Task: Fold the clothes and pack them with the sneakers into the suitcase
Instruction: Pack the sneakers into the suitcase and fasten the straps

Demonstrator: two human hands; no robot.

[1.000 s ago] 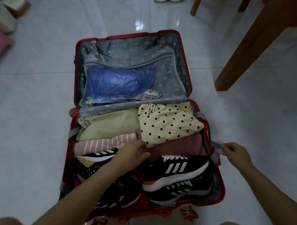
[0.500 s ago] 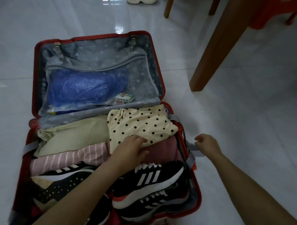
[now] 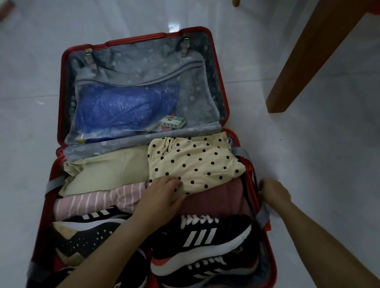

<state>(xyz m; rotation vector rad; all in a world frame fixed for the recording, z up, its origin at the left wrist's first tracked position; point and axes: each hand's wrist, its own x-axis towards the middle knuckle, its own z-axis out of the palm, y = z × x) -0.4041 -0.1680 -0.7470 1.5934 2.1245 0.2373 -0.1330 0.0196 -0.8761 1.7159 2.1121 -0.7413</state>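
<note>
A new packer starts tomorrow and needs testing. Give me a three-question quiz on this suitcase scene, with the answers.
1. True or false: the red suitcase lies shut.
2. Which thing does the left hand rest on? A. polka-dot garment B. blue bag C. table leg
3. Fill in: the right hand grips the grey ____ at the suitcase's right rim.
Key: 1 false, it lies open. 2 A. 3 strap.
</note>
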